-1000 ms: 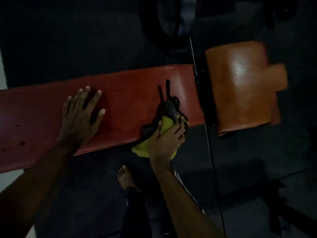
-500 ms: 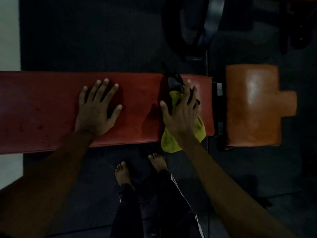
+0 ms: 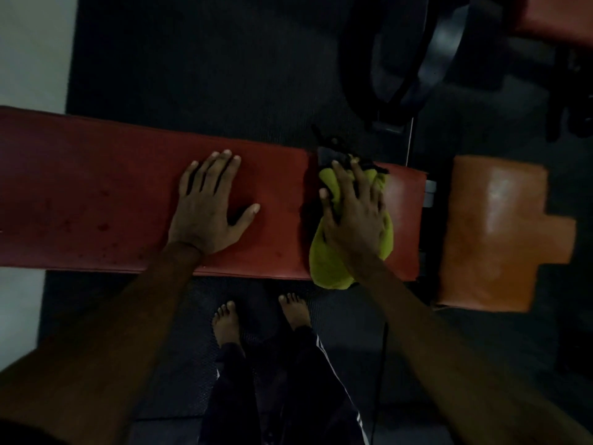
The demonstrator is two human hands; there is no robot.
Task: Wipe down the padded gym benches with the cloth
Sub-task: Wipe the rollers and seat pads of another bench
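Observation:
A long red padded bench runs across the view from the left edge to right of centre. My left hand rests flat on its middle with the fingers spread. My right hand presses a yellow-green cloth with a dark fringed end onto the bench's right end, fingers straight and pointing away from me. The cloth hangs a little over the near edge. An orange padded seat lies just right of the bench, across a narrow gap.
Dark rubber flooring surrounds the bench. My bare feet stand just below its near edge. A black weight plate on a stand sits behind the bench's right end. Another red pad shows at the top right corner. Pale floor lies at the far left.
My right hand has slid the cloth from the bench's near edge up across the pad toward the far edge. My left hand has stayed flat on the bench.

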